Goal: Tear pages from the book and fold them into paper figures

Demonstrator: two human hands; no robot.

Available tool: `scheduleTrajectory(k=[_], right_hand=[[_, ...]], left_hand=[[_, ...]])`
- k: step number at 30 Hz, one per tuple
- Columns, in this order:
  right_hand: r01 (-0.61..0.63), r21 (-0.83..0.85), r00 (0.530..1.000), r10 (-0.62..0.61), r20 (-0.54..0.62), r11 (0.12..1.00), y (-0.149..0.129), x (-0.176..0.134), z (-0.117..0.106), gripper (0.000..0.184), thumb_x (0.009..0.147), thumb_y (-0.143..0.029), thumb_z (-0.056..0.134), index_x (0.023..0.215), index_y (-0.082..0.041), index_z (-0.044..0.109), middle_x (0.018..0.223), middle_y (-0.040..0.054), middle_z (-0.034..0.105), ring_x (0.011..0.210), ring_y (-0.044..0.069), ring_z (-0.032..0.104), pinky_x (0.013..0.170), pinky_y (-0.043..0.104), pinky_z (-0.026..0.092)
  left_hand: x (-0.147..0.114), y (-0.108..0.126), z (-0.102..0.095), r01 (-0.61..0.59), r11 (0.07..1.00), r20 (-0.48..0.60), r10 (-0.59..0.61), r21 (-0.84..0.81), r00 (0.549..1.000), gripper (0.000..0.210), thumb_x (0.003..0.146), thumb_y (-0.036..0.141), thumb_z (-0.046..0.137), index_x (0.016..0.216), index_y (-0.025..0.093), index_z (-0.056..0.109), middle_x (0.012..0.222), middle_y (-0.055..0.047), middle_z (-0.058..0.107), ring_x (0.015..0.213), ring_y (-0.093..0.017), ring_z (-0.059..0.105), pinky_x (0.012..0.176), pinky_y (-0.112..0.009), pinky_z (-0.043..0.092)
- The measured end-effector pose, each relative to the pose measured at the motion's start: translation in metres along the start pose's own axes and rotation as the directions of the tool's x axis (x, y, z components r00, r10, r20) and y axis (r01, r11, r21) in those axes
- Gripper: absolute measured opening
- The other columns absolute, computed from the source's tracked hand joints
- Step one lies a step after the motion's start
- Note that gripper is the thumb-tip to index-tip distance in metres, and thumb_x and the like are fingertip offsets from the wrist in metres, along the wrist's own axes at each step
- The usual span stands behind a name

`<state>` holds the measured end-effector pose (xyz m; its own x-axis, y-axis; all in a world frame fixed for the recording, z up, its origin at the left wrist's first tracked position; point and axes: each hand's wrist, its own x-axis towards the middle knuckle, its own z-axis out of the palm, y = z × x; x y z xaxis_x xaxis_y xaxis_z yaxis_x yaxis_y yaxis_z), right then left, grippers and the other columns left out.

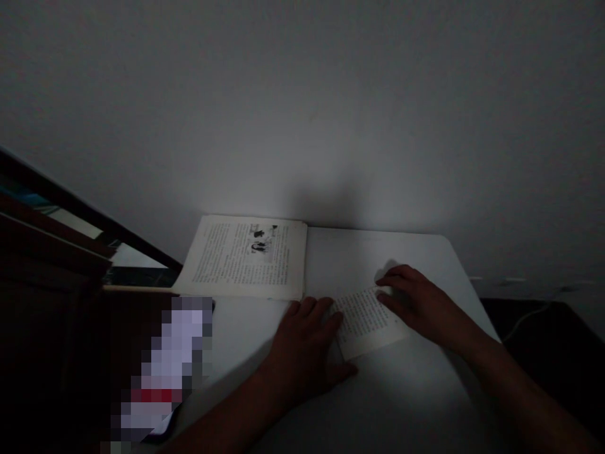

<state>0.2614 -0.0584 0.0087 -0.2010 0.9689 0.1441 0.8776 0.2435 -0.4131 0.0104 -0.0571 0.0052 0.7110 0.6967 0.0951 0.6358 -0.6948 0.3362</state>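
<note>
There's 1 pg, 1 pg stack, 1 phone & 1 tbl.

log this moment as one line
left hand: palm down at left edge of small printed page | right hand: over page's far right corner, grip unclear | stack of printed sheets: on white table, left of page

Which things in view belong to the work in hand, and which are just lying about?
In use:
small printed sheet
left hand, spread at the sheet's left edge
right hand, at the sheet's upper right corner
white table beneath

Apparently lying about:
larger printed pages, just beyond the left hand
pixelated device, perhaps a phone
thin cable, right of the table
</note>
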Motion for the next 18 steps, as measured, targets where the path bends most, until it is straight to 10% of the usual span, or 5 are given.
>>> scheduleTrajectory(k=[18], right_hand=[[-0.025,0.213,0.999,0.034,-0.036,0.977,-0.013,-0.004,-0.003,0.02,0.085,-0.033,0.049,0.1,-0.023,0.059,0.103,0.0063,0.061,0.097,0.021,0.058,0.086,0.036,0.046]], left_hand=[[0.002,-0.001,-0.006,-0.008,1.0,0.018,0.009,-0.021,1.0,0.046,0.073,0.048,0.056,0.109,0.018,0.056,0.12,-0.012,0.05,0.105,-0.032,0.045,0.088,-0.049,0.035]])
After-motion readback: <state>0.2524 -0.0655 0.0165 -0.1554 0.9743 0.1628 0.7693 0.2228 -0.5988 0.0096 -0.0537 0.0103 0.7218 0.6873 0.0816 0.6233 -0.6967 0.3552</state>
